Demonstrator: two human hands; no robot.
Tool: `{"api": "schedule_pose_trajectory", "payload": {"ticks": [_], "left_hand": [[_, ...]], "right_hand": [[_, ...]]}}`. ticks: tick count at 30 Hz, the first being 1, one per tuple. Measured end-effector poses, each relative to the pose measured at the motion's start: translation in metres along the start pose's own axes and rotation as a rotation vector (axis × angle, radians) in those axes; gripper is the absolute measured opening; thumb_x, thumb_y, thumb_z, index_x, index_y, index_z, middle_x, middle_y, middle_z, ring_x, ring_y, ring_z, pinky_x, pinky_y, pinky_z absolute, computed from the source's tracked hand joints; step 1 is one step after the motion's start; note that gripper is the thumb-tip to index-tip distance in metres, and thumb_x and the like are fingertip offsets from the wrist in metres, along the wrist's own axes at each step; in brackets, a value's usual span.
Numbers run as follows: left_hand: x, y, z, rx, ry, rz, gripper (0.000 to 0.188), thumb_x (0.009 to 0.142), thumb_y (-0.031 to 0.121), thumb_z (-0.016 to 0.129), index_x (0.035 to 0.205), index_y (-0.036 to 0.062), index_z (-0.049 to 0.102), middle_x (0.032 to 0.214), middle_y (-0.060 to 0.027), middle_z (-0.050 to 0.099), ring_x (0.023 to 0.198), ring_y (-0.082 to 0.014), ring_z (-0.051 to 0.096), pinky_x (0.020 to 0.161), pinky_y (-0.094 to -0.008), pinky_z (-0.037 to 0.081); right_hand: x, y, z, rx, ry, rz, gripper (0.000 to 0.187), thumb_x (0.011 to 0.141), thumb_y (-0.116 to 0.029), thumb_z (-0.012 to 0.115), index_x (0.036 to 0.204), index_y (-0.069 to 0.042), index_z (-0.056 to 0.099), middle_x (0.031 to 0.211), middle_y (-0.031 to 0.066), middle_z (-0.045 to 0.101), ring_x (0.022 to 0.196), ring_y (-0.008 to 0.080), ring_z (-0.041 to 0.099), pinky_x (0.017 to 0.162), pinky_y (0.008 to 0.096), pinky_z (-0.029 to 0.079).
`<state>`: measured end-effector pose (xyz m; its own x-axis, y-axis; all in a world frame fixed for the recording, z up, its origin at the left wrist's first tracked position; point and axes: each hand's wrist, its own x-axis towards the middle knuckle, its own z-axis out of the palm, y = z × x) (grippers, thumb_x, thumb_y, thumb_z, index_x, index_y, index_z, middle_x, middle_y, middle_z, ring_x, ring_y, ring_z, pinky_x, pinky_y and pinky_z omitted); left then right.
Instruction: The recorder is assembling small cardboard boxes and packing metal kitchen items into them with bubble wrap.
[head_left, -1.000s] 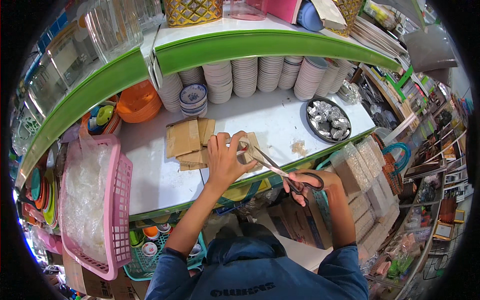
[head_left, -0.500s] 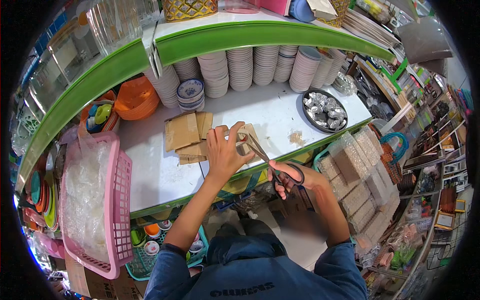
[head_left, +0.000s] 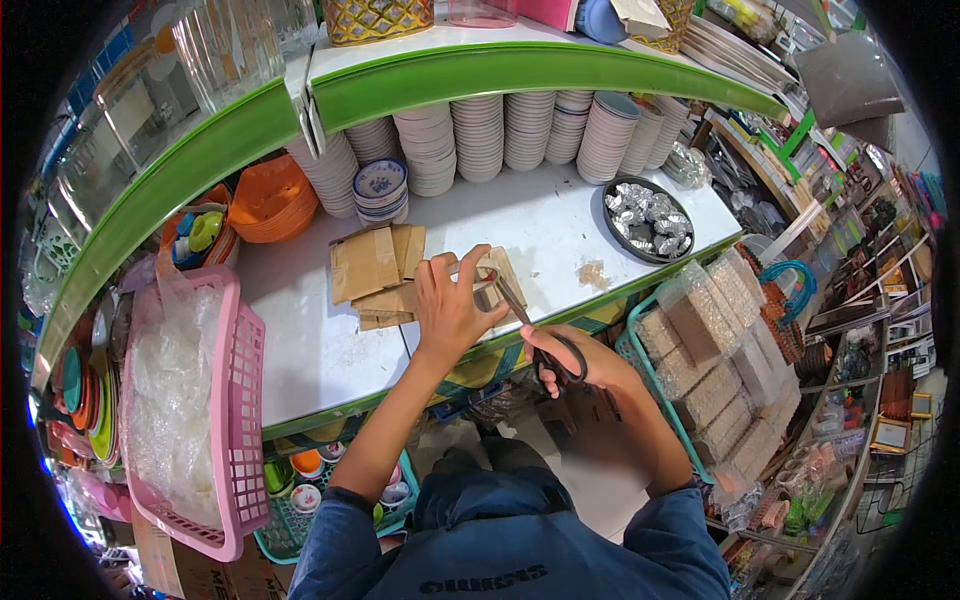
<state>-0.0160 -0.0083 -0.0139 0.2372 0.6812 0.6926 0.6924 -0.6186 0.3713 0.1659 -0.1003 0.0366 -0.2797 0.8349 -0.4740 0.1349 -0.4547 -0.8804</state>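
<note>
**Head view: scissors angled up-left into a cardboard piece pinned at the counter's front edge**

Head camera shows the left hand [head_left: 452, 305] spread flat, fingers splayed, pressing down on a small cardboard piece [head_left: 497, 283] that lies near the middle of the frame on the white counter [head_left: 540, 225], close to its front edge. This grip is released rather than curled: the palm and fingers weigh the piece down, and nothing is clasped.

The right hand [head_left: 580, 362] sits lower and to the right, off the counter's edge, clenched through the black loops of a pair of scissors [head_left: 530, 325]. The long axis of the scissors runs from lower right to upper left, so the blades point up toward the cardboard piece and meet it just right of the left hand's thumb. Whether the blades are parted or closed cannot be told at this size.

So the cardboard lies up and left of the right grip, in line with the blades, while the left hand is the nearer one, directly on it. Left of that hand a stack of cardboard sheets [head_left: 372, 272] lies flat, touching or nearly touching the fingers' side. Stacked white bowls [head_left: 480, 135] line the back of the counter, a dark tray of foil cups [head_left: 650, 220] sits at the right, and a pink basket [head_left: 235, 400] stands at the left.
</note>
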Motion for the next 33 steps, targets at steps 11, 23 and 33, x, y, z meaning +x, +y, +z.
{"api": "schedule_pose_trajectory", "payload": {"ticks": [11, 23, 33], "left_hand": [[-0.001, 0.003, 0.000, 0.022, 0.004, -0.023, 0.085, 0.051, 0.029, 0.090, 0.128, 0.0199, 0.056, 0.106, -0.0147, 0.042, 0.101, -0.0340, 0.041, 0.087, -0.0443, 0.039], [0.017, 0.008, -0.014, 0.138, -0.122, -0.140, 0.091, 0.046, 0.044, 0.090, 0.125, 0.0163, 0.055, 0.110, -0.0162, 0.045, 0.103, -0.0336, 0.043, 0.089, -0.0445, 0.038], [0.033, -0.010, -0.009, 0.168, -0.402, -0.096, 0.082, 0.057, 0.061, 0.082, 0.113, 0.0043, 0.063, 0.110, -0.0137, 0.046, 0.105, -0.0322, 0.043, 0.090, -0.0431, 0.039]], "right_hand": [[-0.002, 0.000, 0.000, -0.099, 0.026, -0.013, 0.053, 0.096, -0.055, 0.052, 0.088, -0.003, 0.056, 0.057, 0.0025, 0.048, 0.048, 0.0128, 0.051, 0.048, 0.0284, 0.045], [0.008, -0.012, -0.065, 0.151, -0.376, 0.071, 0.068, 0.095, -0.071, 0.031, 0.092, -0.007, 0.054, 0.054, 0.0005, 0.042, 0.045, 0.0121, 0.044, 0.045, 0.0281, 0.043], [0.057, -0.021, -0.141, 0.157, -0.688, -0.019, 0.068, 0.097, -0.068, 0.027, 0.090, -0.004, 0.049, 0.050, -0.0023, 0.040, 0.039, 0.0094, 0.042, 0.036, 0.0243, 0.038]]}}
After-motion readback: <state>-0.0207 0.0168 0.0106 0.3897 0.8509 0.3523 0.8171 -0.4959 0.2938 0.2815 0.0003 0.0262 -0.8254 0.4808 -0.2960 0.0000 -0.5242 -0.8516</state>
